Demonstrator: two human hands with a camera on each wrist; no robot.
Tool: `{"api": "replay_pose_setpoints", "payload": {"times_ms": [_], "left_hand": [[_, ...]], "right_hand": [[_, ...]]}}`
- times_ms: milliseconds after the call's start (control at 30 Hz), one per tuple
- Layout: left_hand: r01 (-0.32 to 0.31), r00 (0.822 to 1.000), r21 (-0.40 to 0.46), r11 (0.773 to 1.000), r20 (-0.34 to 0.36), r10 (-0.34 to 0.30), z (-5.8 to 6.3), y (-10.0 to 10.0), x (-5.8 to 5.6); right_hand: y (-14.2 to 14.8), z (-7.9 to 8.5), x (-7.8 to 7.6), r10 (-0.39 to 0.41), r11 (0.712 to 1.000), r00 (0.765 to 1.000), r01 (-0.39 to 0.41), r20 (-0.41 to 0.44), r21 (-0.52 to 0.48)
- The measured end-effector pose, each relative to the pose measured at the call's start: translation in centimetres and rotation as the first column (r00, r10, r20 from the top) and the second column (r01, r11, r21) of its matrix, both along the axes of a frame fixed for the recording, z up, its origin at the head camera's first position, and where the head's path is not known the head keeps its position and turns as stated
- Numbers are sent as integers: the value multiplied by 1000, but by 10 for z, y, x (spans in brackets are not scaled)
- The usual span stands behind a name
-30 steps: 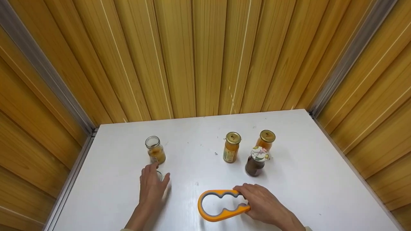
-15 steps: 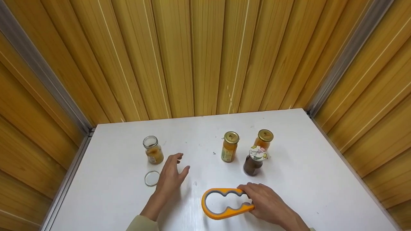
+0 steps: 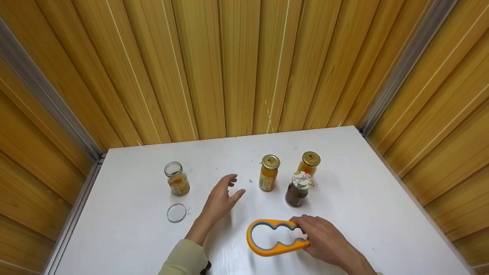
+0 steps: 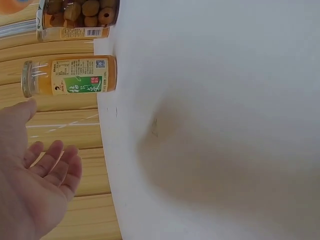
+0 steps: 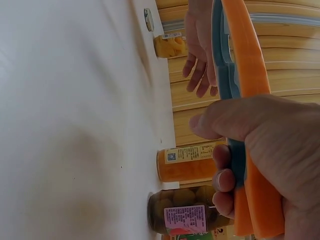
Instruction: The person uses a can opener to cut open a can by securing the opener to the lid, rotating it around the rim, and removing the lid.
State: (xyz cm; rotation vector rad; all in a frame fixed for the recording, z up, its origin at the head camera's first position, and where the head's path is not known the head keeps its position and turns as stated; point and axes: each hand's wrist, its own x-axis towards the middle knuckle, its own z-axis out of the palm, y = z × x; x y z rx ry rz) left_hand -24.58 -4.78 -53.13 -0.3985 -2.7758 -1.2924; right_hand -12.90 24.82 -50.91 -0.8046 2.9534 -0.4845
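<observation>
My right hand grips the narrow end of an orange jar opener with a grey scalloped inner edge, held over the front of the table. My left hand is empty, fingers loosely bent and thumb apart, in front and left of a gold-lidded jar of orange contents. In the left wrist view, the thumb overlaps the area just below that jar's lid. Right of it stands an olive jar with a white patterned lid, partly covering another gold-lidded jar.
At the left, a lidless glass jar with yellow-orange contents stands upright. Its neighbour, a round lid, lies flat on the white table. Wood-patterned walls enclose the table at the back and sides.
My left hand has left the round lid on the table and moved right, toward the gold-lidded jar. The right hand keeps its grip on the jar opener, which has shifted slightly right.
</observation>
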Motion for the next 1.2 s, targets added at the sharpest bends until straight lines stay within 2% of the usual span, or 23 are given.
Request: {"api": "replay_pose_setpoints", "payload": {"times_ms": [133,300,467,667,800,967,1200], "left_hand": [[40,997,63,997,61,-44,-3,10,-7],[45,993,112,993,108,-58,-7,21,-13],[36,993,137,990,105,-51,-6,36,-19],[44,998,156,987,33,-49,-10,54,-25],[14,997,183,983,70,-28,-15,67,-27],[31,986,233,972,149,-67,-20,85,-30],[42,993,336,941,87,-76,-19,100,-44]], "right_hand": [[5,5,0,-28,1000,1000,28,6,10],[9,8,1,-52,999,998,51,19,12],[13,9,3,-72,997,997,72,25,14],[14,6,5,-89,996,996,89,0,6],[15,6,7,-90,996,996,90,9,-17],[19,8,11,-103,994,994,103,28,-20],[22,14,10,-119,992,993,119,16,-28]]}}
